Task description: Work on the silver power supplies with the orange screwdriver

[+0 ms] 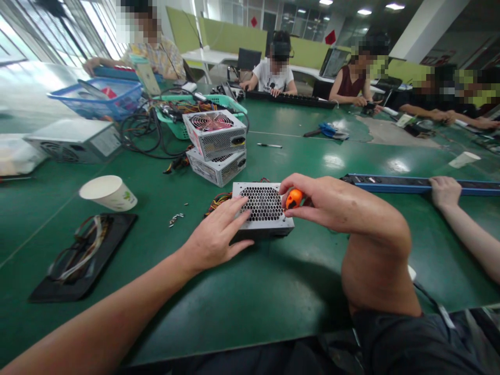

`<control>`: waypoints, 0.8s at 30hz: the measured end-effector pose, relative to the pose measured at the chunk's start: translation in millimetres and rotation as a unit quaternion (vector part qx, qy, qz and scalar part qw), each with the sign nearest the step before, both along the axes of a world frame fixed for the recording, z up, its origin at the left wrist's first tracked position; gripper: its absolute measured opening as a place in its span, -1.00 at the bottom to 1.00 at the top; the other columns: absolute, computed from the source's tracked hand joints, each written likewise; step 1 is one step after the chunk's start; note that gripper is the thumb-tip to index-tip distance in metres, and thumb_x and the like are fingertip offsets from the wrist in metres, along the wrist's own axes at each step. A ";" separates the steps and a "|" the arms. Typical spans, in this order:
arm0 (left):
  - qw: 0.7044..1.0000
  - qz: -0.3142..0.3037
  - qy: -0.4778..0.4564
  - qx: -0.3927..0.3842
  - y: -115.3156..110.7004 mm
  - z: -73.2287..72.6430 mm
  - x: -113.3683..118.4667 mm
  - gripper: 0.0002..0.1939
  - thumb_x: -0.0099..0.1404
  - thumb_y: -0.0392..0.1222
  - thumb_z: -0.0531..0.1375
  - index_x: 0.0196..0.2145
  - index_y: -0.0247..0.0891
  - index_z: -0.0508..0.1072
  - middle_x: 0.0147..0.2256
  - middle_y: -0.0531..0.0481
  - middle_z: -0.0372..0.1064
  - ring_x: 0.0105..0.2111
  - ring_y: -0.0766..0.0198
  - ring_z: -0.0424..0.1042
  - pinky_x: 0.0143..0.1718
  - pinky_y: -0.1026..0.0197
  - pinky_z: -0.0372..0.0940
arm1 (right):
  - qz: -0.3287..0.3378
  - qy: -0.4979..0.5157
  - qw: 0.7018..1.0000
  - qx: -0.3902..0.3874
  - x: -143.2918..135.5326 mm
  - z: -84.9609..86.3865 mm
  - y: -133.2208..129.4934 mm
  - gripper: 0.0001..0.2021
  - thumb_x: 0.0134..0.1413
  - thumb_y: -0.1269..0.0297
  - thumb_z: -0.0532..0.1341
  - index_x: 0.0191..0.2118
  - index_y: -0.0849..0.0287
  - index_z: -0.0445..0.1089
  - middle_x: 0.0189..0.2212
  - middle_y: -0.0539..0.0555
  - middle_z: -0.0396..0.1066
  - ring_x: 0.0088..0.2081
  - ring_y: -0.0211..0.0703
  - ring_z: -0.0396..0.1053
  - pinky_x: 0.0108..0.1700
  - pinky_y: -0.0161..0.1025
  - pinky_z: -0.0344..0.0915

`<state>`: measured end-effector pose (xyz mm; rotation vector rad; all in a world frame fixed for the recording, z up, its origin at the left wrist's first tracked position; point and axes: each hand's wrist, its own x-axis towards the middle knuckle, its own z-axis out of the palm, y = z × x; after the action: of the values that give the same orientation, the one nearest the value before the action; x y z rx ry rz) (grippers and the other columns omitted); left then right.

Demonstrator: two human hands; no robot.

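Note:
A grey computer power supply (262, 204) lies on the green table in front of me, its honeycomb grille facing up. My left hand (217, 232) rests on its left side, fingers stretched over the grille's edge and thumb apart near the front. In my right hand (326, 202) is an orange and black screwdriver (294, 198), its handle gripped between thumb and fingers. The screwdriver's tip is down by the right corner of the casing, where the shaft can hardly be made out. Several small screws (176, 220) lie loose to the left. Coloured wires (219, 202) come out behind my left hand.
Two stacked power supplies (214, 136) stand beyond, before a green basket (230, 104) of cables. A paper cup (107, 192) and glasses on a black pouch (84, 260) are left. Another person's hand (446, 191) touches a blue-edged bar (390, 183) at right. More people sit opposite.

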<state>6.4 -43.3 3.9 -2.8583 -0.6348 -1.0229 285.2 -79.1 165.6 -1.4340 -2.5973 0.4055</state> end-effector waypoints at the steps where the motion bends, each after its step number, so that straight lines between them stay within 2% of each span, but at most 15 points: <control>1: 1.000 -0.007 0.004 0.022 -4.4 1.9 3.3 -0.28 0.36 -0.12 0.33 0.35 -0.40 0.22 0.35 -0.47 0.19 0.39 -0.21 0.20 0.36 -0.27 0.27 | 0.000 -0.003 1.000 0.000 0.7 0.5 0.6 -0.72 0.28 0.17 0.31 0.05 0.09 0.37 -0.24 -0.01 0.57 -0.30 -0.17 0.50 -0.25 -0.26 0.24; 3: 0.998 -0.010 0.014 0.053 -12.8 4.9 10.9 -0.34 0.39 -0.15 0.30 0.34 -0.40 0.23 0.29 -0.44 0.30 0.32 -0.15 0.31 0.31 -0.20 0.35 | -0.002 -0.005 1.000 -0.001 2.5 0.8 2.7 -0.78 0.28 0.15 0.30 -0.03 0.09 0.41 -0.28 -0.01 0.56 -0.32 -0.18 0.48 -0.27 -0.26 0.23; 5: 0.998 0.003 0.024 0.052 -20.1 7.1 19.6 -0.39 0.40 -0.16 0.28 0.32 -0.39 0.25 0.26 -0.42 0.34 0.27 -0.13 0.37 0.28 -0.17 0.38 | -0.003 0.002 1.000 -0.009 4.6 0.3 5.7 -0.79 0.29 0.14 0.29 -0.05 0.10 0.42 -0.28 0.00 0.56 -0.31 -0.18 0.48 -0.26 -0.27 0.23; 11: 0.995 0.080 0.052 -0.041 -31.8 16.0 56.7 -0.41 0.34 -0.03 0.32 0.21 -0.35 0.36 0.20 -0.41 0.36 0.22 -0.23 0.37 0.23 -0.27 0.34 | 0.008 0.016 0.999 -0.027 5.8 -3.1 9.3 -0.77 0.31 0.13 0.24 -0.03 0.13 0.39 -0.23 0.05 0.55 -0.24 -0.13 0.48 -0.21 -0.24 0.24; 16: 0.982 0.173 0.039 -0.064 -33.0 19.0 85.4 -0.38 0.21 0.14 0.40 0.05 -0.35 0.44 0.06 -0.37 0.39 0.08 -0.24 0.39 0.13 -0.26 0.34 | -0.002 0.031 0.999 -0.017 3.2 -6.9 9.6 -0.78 0.31 0.14 0.22 -0.06 0.14 0.34 -0.28 0.05 0.50 -0.29 -0.13 0.43 -0.25 -0.22 0.23; 24: 0.981 0.184 0.038 -0.036 -30.7 11.9 88.3 -0.50 0.28 0.11 0.35 -0.01 -0.32 0.45 0.08 -0.34 0.39 0.07 -0.20 0.37 0.10 -0.18 0.31 | -0.013 0.025 0.999 -0.017 2.5 -8.9 11.4 -0.79 0.31 0.14 0.22 -0.06 0.14 0.33 -0.30 0.04 0.48 -0.31 -0.13 0.42 -0.26 -0.22 0.21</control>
<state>94.7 -74.0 15.8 -2.6713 -1.1587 -0.8426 287.7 -67.7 156.7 -1.4473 -2.5414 0.4793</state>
